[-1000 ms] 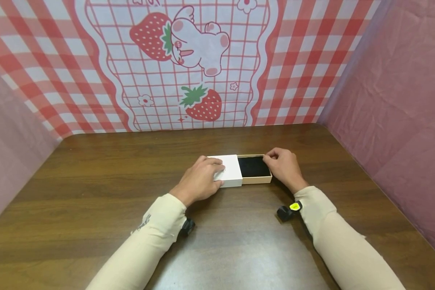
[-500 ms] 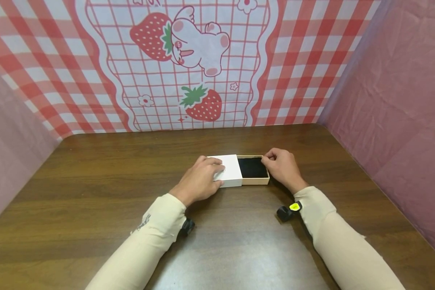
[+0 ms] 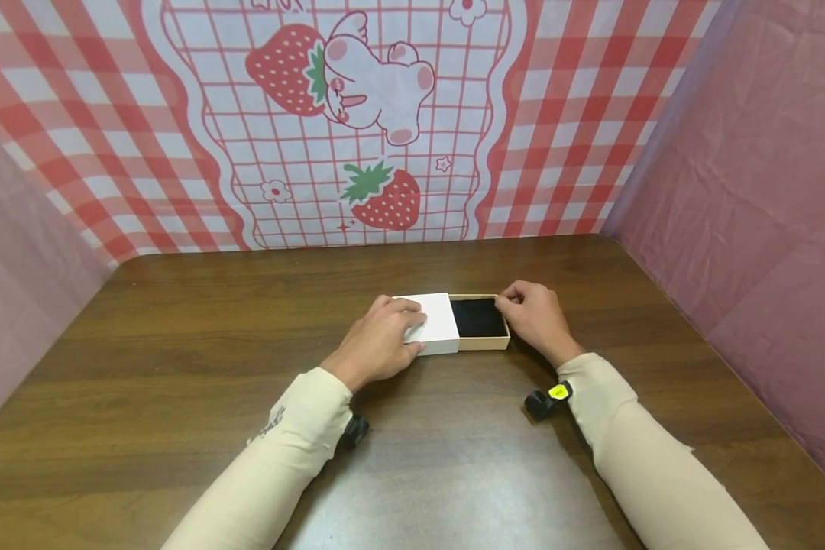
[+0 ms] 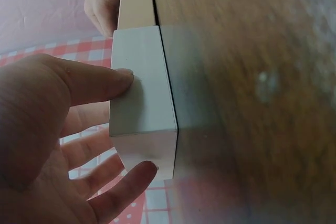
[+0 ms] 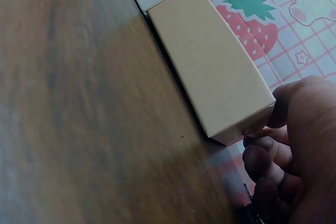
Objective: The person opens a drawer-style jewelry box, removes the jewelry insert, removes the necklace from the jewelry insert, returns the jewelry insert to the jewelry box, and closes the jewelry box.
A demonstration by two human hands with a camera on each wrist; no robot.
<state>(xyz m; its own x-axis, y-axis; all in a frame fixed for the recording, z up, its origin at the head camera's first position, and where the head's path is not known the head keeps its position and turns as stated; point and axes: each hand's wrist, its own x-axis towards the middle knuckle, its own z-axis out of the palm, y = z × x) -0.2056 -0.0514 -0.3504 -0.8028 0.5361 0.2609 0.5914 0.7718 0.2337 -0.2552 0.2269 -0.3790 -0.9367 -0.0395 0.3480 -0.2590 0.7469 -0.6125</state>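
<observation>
A slide-out box lies on the table, its white sleeve (image 3: 435, 325) on the left and its tan inner tray (image 3: 483, 344) jutting out to the right. Something black and soft-looking, like folded cloth (image 3: 477, 317), fills the exposed part of the tray. My left hand (image 3: 378, 340) grips the sleeve, thumb (image 4: 100, 83) on the near side and other fingers over the top and left end. At the tray's right end, my right hand (image 3: 538, 317) pinches the end wall with curled fingers (image 5: 257, 161). The rest of the tray is hidden inside the sleeve.
Brown wood table (image 3: 213, 397) lies under the box and both forearms. A red-and-white checked cloth (image 3: 357, 153) with strawberries hangs behind it. Pink cloth (image 3: 742, 198) hangs at the sides. Black wrist cameras (image 3: 539, 405) sit near both cuffs.
The tray has slid slightly left into the sleeve, and my right hand has moved a little left with it. My left hand and the sleeve have stayed in place.
</observation>
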